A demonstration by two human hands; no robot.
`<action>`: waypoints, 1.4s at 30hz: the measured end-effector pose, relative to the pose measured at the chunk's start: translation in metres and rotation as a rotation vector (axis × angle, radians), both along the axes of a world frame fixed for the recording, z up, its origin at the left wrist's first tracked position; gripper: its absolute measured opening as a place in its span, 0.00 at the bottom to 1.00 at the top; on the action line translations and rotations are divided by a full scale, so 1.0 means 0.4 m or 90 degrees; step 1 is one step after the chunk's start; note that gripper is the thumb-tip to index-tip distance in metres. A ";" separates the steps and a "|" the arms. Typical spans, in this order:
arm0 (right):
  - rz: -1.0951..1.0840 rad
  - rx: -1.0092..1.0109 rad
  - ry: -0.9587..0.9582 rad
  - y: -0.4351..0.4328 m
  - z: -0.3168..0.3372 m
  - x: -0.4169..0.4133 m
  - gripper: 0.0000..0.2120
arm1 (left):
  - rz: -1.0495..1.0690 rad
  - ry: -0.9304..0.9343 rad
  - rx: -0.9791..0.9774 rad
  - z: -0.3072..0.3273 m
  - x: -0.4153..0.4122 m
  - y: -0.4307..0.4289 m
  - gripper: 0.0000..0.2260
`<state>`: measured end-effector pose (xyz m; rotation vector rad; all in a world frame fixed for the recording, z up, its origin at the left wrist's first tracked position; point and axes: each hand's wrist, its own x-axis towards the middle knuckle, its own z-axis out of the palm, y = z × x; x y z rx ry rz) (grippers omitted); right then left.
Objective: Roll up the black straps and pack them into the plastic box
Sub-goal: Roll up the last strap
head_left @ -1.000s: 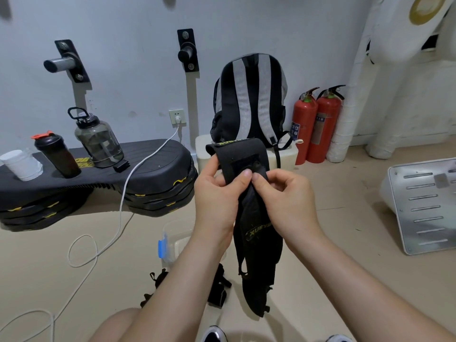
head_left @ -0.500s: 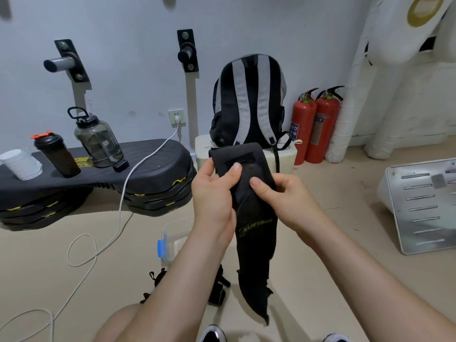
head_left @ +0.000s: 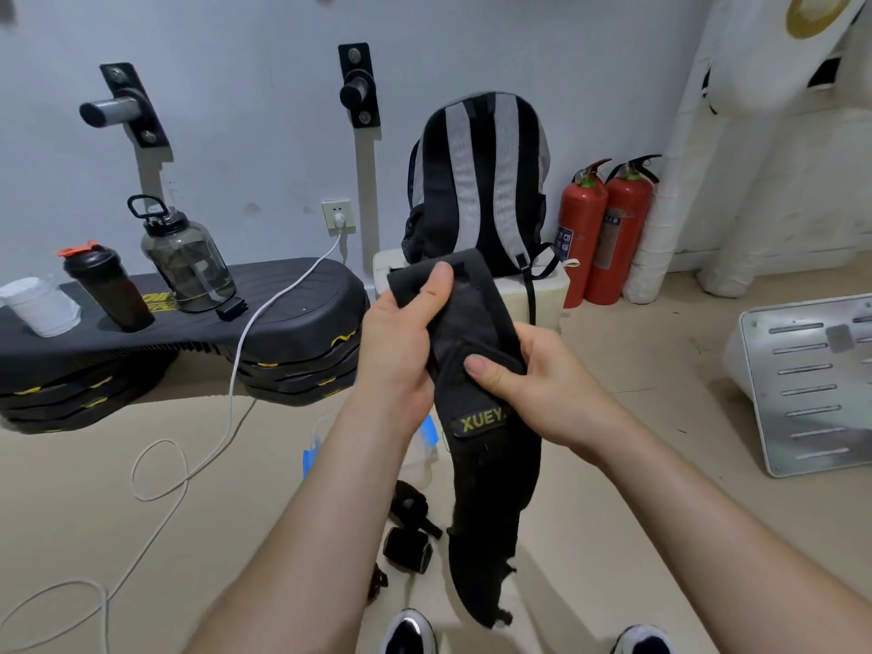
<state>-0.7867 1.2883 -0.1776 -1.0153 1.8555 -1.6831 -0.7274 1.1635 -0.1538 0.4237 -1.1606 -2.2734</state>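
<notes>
A wide black strap with a yellow "XUEY" label hangs in front of me, its frayed lower end near my shoes. My left hand grips the strap's top end, thumb pressed on its upper corner. My right hand holds the strap lower down from the right, thumb across its front. Behind my left forearm, the clear plastic box with blue clips sits on the floor, mostly hidden. Two more black straps lie on the floor below my left forearm.
A black step platform at left carries two bottles and a white cup. A white charging cable trails over the floor. A striped backpack stands on a white box, beside two red extinguishers. A white metal panel lies at right.
My hands have slid apart along the strap: the left thumb moved up to the top corner, the right hand moved down. The strap's front with the yellow label now faces me.
</notes>
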 end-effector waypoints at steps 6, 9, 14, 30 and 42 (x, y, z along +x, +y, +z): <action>0.055 -0.030 -0.182 -0.009 0.004 0.007 0.07 | 0.005 -0.055 -0.072 -0.007 0.010 0.022 0.05; 0.086 -0.009 -0.216 -0.008 0.001 0.008 0.08 | 0.230 -0.130 -0.378 -0.013 0.005 0.008 0.06; 0.044 0.003 -0.123 -0.016 -0.007 0.028 0.11 | 0.421 -0.159 -0.615 -0.019 -0.003 -0.004 0.10; 0.077 -0.022 -0.363 -0.002 0.030 0.022 0.15 | -0.184 -0.031 0.093 -0.012 0.005 0.028 0.12; 0.003 0.177 -0.112 -0.050 -0.076 0.081 0.12 | 0.100 -0.332 -0.378 0.009 -0.021 0.023 0.42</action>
